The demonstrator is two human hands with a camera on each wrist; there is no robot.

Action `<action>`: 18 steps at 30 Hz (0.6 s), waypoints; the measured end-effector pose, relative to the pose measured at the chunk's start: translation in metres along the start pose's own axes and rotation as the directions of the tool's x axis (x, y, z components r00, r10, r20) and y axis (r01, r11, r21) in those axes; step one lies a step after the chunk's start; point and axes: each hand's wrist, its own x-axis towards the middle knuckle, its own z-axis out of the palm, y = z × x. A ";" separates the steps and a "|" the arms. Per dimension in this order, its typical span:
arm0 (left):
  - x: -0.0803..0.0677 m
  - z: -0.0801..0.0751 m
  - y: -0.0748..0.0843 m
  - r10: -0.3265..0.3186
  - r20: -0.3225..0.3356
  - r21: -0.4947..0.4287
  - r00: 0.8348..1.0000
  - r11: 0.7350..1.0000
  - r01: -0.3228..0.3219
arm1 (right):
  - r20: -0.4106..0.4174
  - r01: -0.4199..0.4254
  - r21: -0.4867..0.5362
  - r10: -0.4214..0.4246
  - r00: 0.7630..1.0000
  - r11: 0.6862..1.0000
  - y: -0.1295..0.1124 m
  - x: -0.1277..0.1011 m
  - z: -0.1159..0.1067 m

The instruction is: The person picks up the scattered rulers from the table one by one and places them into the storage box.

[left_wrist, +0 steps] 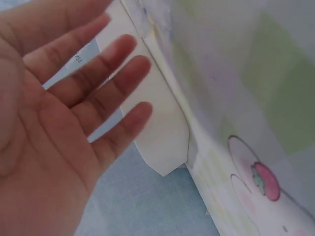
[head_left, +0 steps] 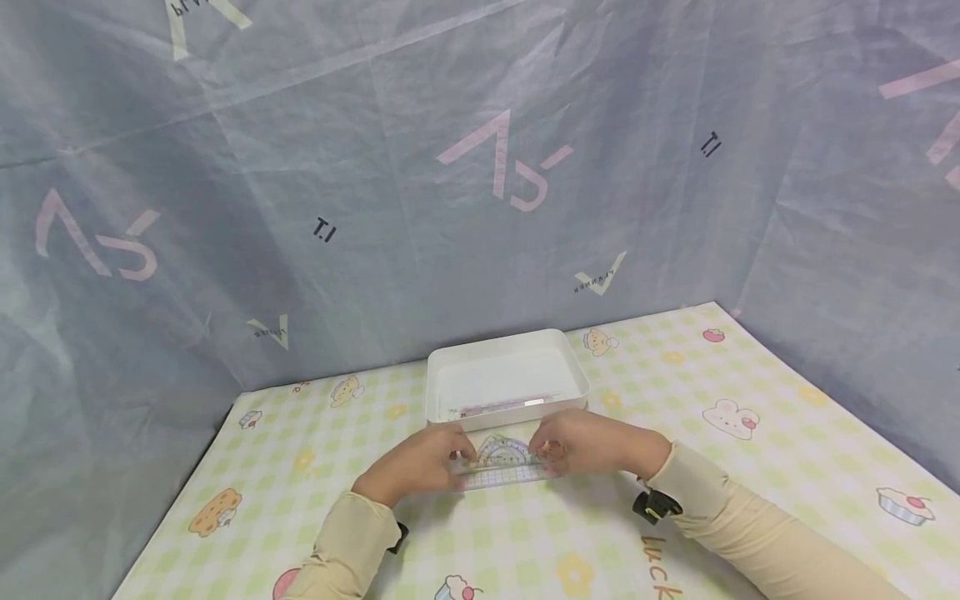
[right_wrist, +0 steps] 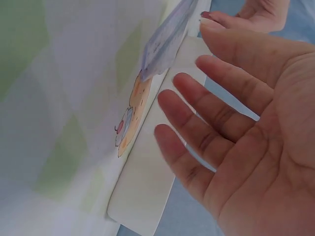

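Observation:
A stack of clear plastic rulers with a protractor (head_left: 498, 465) lies on the checked mat just in front of a white box (head_left: 450, 379). My left hand (head_left: 422, 464) is at its left end and my right hand (head_left: 591, 444) at its right end, fingertips touching it. In the left wrist view the left hand (left_wrist: 74, 113) shows its palm with straight, spread fingers beside the white box wall (left_wrist: 165, 132). The right hand (right_wrist: 231, 113) also has straight fingers, its forefinger close to the clear ruler's edge (right_wrist: 165, 42). The thumbs are hidden.
The box holds a flat pinkish ruler-like item (head_left: 510, 408) along its near wall. The mat (head_left: 750, 500), printed with animals and cakes, covers the table. A grey-blue cloth backdrop (head_left: 375, 167) hangs close behind and on both sides.

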 end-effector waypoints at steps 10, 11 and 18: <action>-0.001 0.004 -0.001 -0.048 0.025 0.004 0.999 0.999 0.048 | 0.042 0.003 -0.060 0.000 0.999 0.998 0.006 0.001 0.005; -0.001 0.005 -0.001 -0.046 0.025 0.006 0.999 0.999 0.046 | 0.042 0.001 -0.056 0.001 0.999 0.998 0.006 0.001 0.006; 0.000 0.008 0.001 -0.030 0.039 -0.018 0.999 0.999 0.031 | 0.041 -0.005 -0.029 0.006 0.999 1.000 0.006 0.000 0.008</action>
